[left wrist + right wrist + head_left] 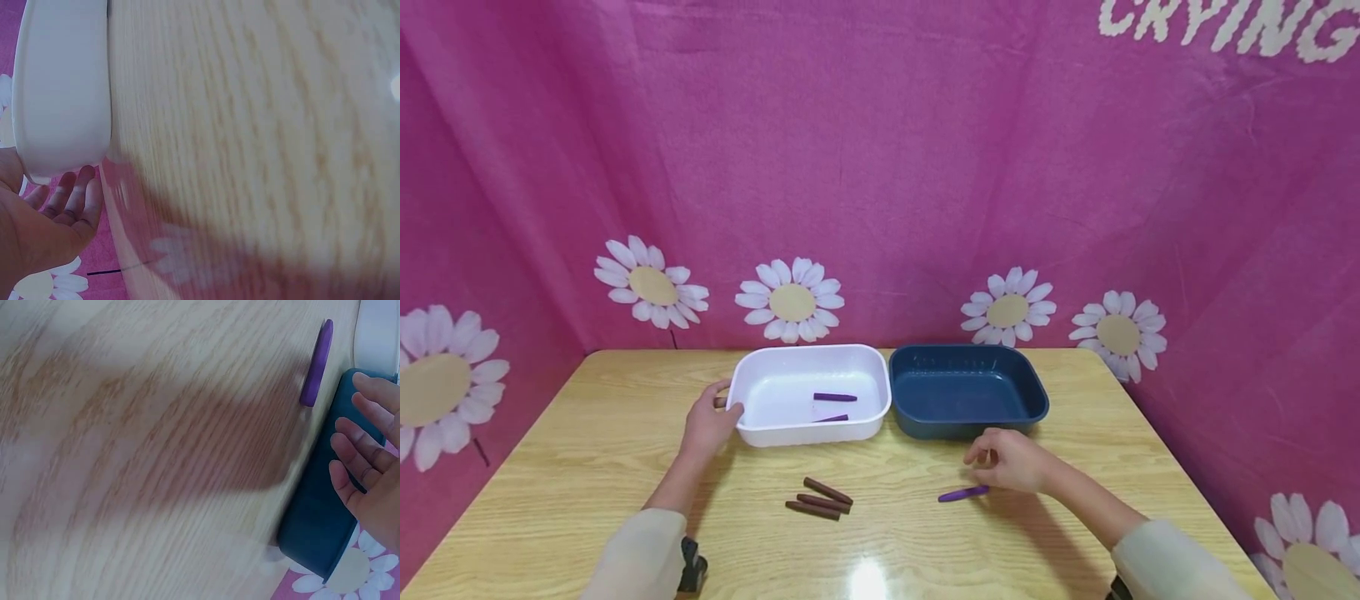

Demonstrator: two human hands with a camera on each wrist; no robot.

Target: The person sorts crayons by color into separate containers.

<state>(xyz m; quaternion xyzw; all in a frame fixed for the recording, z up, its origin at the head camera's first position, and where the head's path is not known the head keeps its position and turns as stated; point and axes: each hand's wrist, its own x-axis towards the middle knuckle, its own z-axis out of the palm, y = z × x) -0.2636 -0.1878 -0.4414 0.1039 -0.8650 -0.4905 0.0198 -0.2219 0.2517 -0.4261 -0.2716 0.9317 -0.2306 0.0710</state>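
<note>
Wooden surface (587, 467), pink curtain (880, 167) behind; my left hand (709, 423) grips the white tray (752, 433), right hand (1011, 460) hovers relaxed by the purple crayon (962, 494).

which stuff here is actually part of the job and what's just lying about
In use: white tub held by left hand; purple crayon by right hand; purple crayons in tub.
Lying about: blue tub, brown crayons.

left hand (37, 231): cut off by the left wrist view's edge; only palm and fingers show
white plastic tray (62, 87): only its outer wall shows there, the inside hidden
right hand (369, 469): cropped at the right edge
dark blue plastic tray (319, 519): partly behind the fingers
wooden table (262, 125): grain blurred
</note>
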